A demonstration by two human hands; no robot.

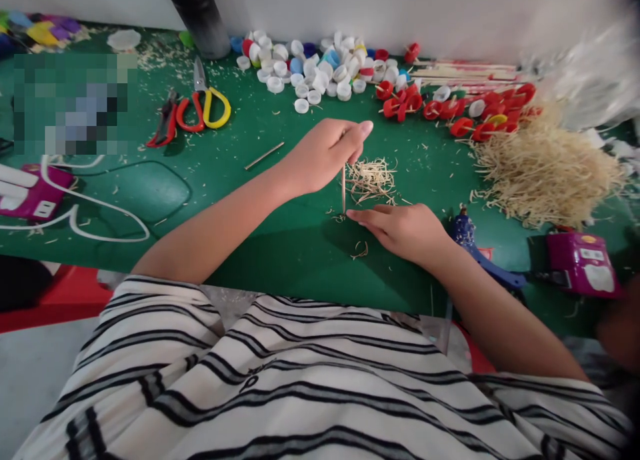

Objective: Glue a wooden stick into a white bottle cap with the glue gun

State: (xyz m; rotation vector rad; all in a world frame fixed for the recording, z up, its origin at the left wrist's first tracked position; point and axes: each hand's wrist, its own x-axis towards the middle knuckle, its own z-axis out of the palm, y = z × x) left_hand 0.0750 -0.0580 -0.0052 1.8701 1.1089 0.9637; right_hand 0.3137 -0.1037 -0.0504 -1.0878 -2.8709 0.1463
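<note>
My left hand [333,150] is closed around a thin wooden stick [343,190], held upright with its lower end down at the green table. At that lower end is the outstretched index finger of my right hand [400,230]; its thumb lies apart below, and I see nothing held there. Short curled shavings [340,217] lie around the stick's foot. Just beyond, between my hands, sits a small heap of pale, straw-like strands [373,179]. Another thin stick [264,156] lies on the table left of my left hand.
Scissors [204,107] and red-handled pliers [165,123] lie at left. Bottle caps [320,70] are heaped along the wall, with red caps on sticks [400,103] beside them. To the right are a large strand pile [550,170], a blue glue gun [480,253] and a purple box [583,263].
</note>
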